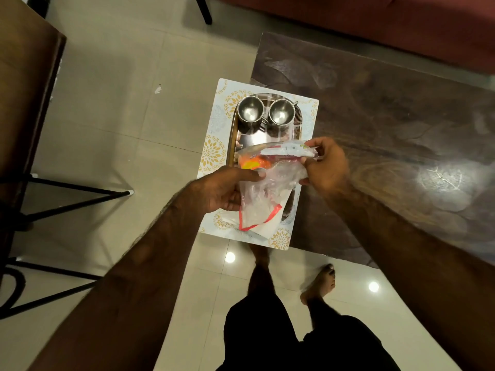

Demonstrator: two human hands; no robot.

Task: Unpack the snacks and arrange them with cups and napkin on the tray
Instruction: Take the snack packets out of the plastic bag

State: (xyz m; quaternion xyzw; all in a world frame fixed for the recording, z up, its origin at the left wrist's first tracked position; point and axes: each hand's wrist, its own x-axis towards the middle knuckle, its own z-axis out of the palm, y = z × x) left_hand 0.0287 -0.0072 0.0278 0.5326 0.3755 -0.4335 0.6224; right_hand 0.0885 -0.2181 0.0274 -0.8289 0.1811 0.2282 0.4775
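A clear plastic snack bag (pixel 263 194) with a red strip along its lower edge hangs above the steel tray (pixel 232 140). My left hand (pixel 225 188) grips the bag's left side. My right hand (pixel 325 164) pinches its upper right end, next to a white printed label. Something orange and yellow (pixel 251 164) shows near the bag's top left; I cannot tell whether it is inside. Two steel cups (pixel 251 111) (pixel 281 111) stand side by side at the tray's far end. A white napkin (pixel 263 227) lies at the tray's near end, partly hidden by the bag.
The tray rests on a patterned placemat (pixel 214 153) that overhangs the left edge of a dark wooden table (pixel 388 129). A dark stand with black metal legs (pixel 80 196) is at the left. A red sofa (pixel 375 20) runs along the back. My bare feet stand on the tiled floor (pixel 120 116).
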